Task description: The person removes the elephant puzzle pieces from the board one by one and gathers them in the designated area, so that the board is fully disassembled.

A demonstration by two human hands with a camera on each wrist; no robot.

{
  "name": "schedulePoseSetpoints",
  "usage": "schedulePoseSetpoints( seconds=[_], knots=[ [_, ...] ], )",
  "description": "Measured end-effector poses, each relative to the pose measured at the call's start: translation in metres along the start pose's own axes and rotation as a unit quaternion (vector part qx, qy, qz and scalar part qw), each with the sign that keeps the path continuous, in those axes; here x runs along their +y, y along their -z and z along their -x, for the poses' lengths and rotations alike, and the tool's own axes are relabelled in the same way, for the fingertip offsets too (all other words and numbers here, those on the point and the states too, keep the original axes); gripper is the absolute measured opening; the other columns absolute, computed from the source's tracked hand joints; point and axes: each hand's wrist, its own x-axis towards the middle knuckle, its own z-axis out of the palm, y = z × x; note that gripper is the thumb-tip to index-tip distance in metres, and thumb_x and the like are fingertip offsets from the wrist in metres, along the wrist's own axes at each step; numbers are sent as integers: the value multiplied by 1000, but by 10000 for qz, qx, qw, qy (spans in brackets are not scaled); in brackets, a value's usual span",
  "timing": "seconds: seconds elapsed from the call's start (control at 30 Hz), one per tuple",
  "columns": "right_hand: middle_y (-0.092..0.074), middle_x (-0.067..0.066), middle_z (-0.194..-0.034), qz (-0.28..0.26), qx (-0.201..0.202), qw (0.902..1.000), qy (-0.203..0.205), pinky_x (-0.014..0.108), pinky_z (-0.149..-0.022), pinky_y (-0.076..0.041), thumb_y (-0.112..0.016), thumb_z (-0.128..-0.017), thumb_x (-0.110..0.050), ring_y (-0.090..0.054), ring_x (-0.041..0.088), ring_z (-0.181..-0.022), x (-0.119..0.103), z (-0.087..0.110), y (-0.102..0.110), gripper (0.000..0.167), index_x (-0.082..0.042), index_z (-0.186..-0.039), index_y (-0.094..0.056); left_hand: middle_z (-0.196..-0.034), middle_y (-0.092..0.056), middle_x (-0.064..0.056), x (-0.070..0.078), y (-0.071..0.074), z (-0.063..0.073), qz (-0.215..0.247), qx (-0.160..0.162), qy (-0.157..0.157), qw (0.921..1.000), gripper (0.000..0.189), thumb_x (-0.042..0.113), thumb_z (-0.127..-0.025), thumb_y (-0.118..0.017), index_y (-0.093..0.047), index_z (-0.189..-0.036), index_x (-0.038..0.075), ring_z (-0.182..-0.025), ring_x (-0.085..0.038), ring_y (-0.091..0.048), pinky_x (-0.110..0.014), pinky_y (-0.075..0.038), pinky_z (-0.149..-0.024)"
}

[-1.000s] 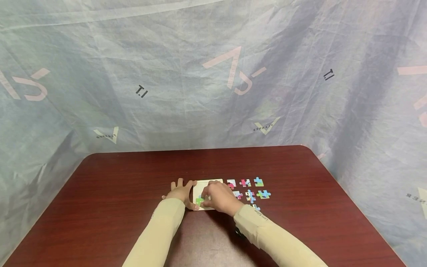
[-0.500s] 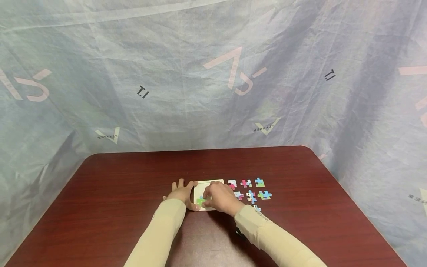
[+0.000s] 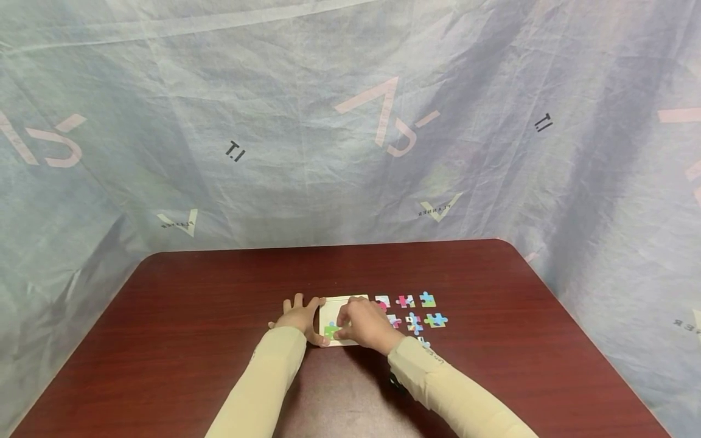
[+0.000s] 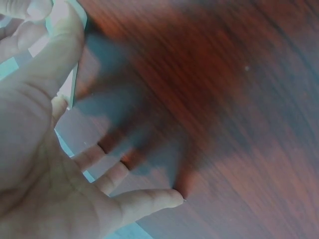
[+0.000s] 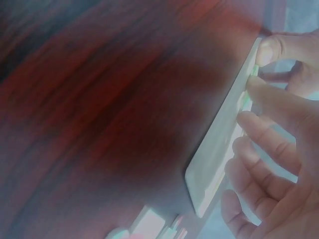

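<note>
A pale puzzle board (image 3: 335, 307) lies flat on the table, with a green and blue puzzle piece (image 3: 331, 331) in its near left corner. Beside its left edge is my left hand (image 3: 294, 317), fingers spread, thumb on the near corner and index finger at the far one. My right hand (image 3: 368, 322) reaches over the board from the right, fingers bent. Its thumb and index finger pinch what looks like a green-edged puzzle piece (image 5: 245, 101) low against the board, mostly hidden by the fingers. In the left wrist view, the left thumb overlaps the board's edge (image 4: 70, 92).
Several loose puzzle pieces lie right of the board, among them a blue and green one (image 3: 428, 299), a pink one (image 3: 406, 301) and another blue and green one (image 3: 436, 320). The dark red table (image 3: 219, 292) ends at a hanging grey cloth (image 3: 306, 152).
The right hand's fingers shift very slightly over the board, baring a little more of the green and blue piece. The left hand keeps its place on the board's edge.
</note>
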Motion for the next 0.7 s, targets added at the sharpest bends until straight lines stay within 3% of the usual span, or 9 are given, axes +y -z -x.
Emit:
schedulePoseSetpoints(
  seconds=[0.33, 0.7],
  knots=[
    [-68, -1, -86, -91, -123, 9996, 244, 28, -66, -51, -89, -80, -27, -62, 15, -80, 1, 5, 3, 22, -12, -93, -80, -156, -26, -25, 0, 1, -2, -90, -67, 58, 9999, 92, 23, -74, -94, -44, -152, 18, -143, -48, -24, -84, -29, -98],
    [-62, 3, -81, 179, 92, 9995, 251, 31, -62, -50, -91, -76, -23, -61, 19, -77, -2, 2, 1, 23, -12, -86, -73, -157, -26, -25, 2, 1, 0, -59, -114, 51, 9999, 92, 24, -75, -93, -43, -153, 18, -143, -47, -23, -83, -28, -99]
  ],
)
